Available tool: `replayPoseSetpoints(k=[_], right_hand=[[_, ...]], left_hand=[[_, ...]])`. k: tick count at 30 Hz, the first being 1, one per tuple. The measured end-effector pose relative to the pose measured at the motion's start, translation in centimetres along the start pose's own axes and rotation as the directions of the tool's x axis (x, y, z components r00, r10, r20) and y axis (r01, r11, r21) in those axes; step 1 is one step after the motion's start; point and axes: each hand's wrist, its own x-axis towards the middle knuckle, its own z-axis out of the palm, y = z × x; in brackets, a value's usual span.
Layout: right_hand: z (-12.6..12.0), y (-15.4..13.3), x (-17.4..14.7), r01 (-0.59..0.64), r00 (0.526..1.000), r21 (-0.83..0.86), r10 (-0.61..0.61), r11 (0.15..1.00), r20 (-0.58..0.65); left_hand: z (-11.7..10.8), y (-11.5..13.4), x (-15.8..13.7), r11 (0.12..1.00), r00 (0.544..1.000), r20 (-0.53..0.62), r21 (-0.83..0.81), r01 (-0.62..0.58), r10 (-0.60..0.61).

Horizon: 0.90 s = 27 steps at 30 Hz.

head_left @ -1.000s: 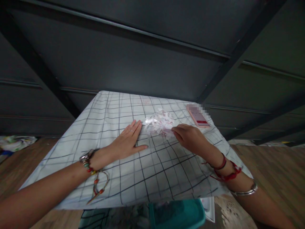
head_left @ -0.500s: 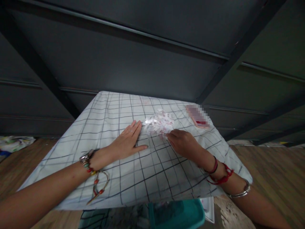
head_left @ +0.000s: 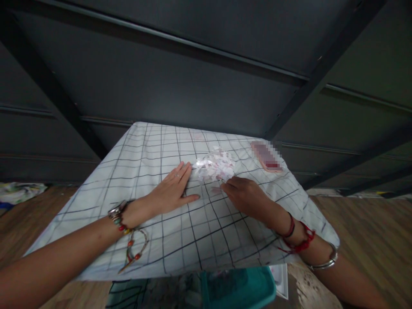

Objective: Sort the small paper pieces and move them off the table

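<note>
Left hand (head_left: pixel 172 189) flat, right hand (head_left: pixel 246 195) curled

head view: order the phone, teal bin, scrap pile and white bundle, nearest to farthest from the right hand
1. scrap pile, just left of the right hand
2. phone, table's far right corner
3. teal bin, below the near edge
4. white bundle, floor, far left

On the cloth (head_left: pixel 180 240), scraps (head_left: pixel 215 165) between left hand (head_left: pixel 175 189) and right hand (head_left: pixel 244 195); phone (head_left: pixel 266 156) at far right; below near edge, basin (head_left: pixel 271 286); behind far edge, partition (head_left: pixel 180 86).
</note>
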Motion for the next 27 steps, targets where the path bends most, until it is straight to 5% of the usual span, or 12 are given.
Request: replayPoseSetpoints(k=[6, 12, 27], right_hand=[[0.2, 0.3, 0.0, -0.08, 0.996, -0.059, 0.078, 0.995, -0.032], [-0.3, -0.4, -0.2, 0.019, 0.999, -0.035, -0.02, 0.999, -0.028], [-0.9, -1.8, -0.7, 0.053, 0.998, 0.029, -0.052, 0.998, -0.021]], left_hand=[[0.0, 0.0, 0.0, 1.0, 1.0, -0.005, -0.006, -0.001, 0.001], [0.0, 0.0, 0.0, 1.0, 1.0, -0.012, -0.017, -0.006, 0.006], [0.1, -0.1, 0.0, 1.0, 1.0, 0.002, -0.02, -0.004, 0.004]])
